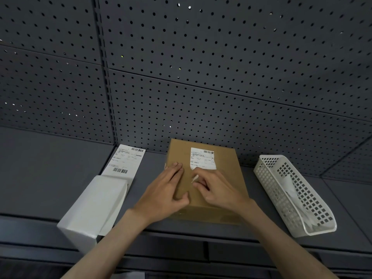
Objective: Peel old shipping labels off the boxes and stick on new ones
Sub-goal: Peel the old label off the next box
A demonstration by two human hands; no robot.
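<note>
A brown cardboard box [225, 178] lies flat on the grey shelf in the middle. An old white shipping label [203, 158] is stuck on its top, with its lower edge torn and ragged. My left hand [165, 190] presses flat on the box's left part, fingers straight. My right hand [215, 188] has its fingers curled and pinches a small white strip of the label at the torn lower edge. A new white label sheet [125, 162] with barcodes lies to the left of the box.
A white box [94, 206] stands at the front left, partly over the label sheet. A white perforated plastic basket [298, 198] with crumpled paper scraps sits to the right. Grey pegboard [201, 77] backs the shelf [40, 178].
</note>
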